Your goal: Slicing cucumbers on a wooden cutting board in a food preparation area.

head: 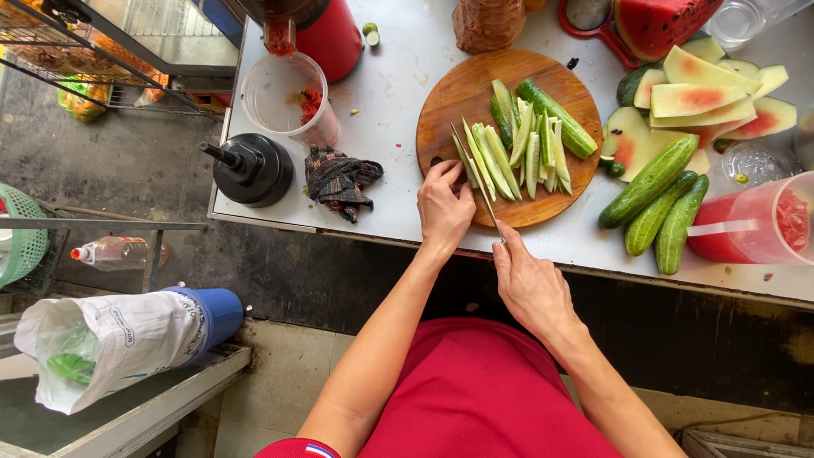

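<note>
Right hand point(530, 284) grips my knife point(475, 178); left hand point(443, 208) pins cucumber strips point(487, 157), fingers curled. They look wet, slippery; best held flat-side down

Juice stall; juicer point(305, 30), watermelon rinds point(704, 97), cucumbers point(657, 203) on counter point(398, 76).

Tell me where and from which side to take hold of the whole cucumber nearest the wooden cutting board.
Grip the whole cucumber around its middle, coming from above. It lies flat and diagonal on the white table, its upper end against the watermelon rinds and another cucumber close along its lower right flank. The side toward the cutting board looks freest, so fingers probably fit best there.
</note>
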